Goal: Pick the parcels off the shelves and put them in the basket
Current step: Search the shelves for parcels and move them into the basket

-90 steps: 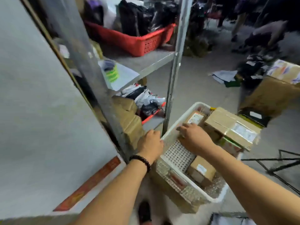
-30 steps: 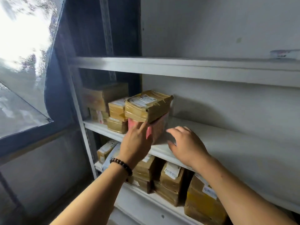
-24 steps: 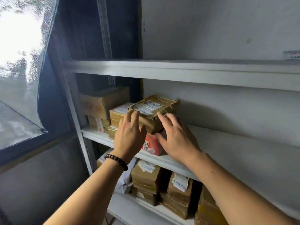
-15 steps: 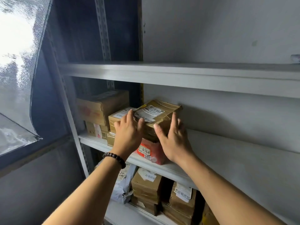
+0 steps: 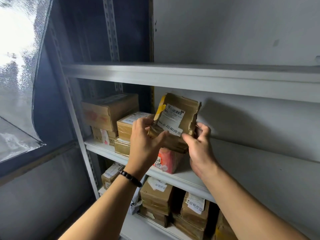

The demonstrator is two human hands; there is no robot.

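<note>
A brown taped parcel (image 5: 180, 111) with a white label is tilted up on its near edge above the middle shelf (image 5: 242, 163). My left hand (image 5: 145, 144) grips its left lower corner and my right hand (image 5: 199, 144) grips its right lower corner. Under it lies a red parcel (image 5: 167, 161) on the shelf. To the left stand more brown parcels (image 5: 128, 125) and a larger carton (image 5: 107, 110). The basket is out of view.
An upper shelf (image 5: 190, 75) runs above, close over the tilted parcel. The lower shelf holds several brown labelled parcels (image 5: 157, 196). A perforated metal upright (image 5: 76, 118) and a window (image 5: 17, 66) are at the left. A grey wall backs the shelves.
Earlier both hands were at the white basket; the view then turned to the shelves. In the last half second the top brown parcel tipped up from flat, held by both hands.
</note>
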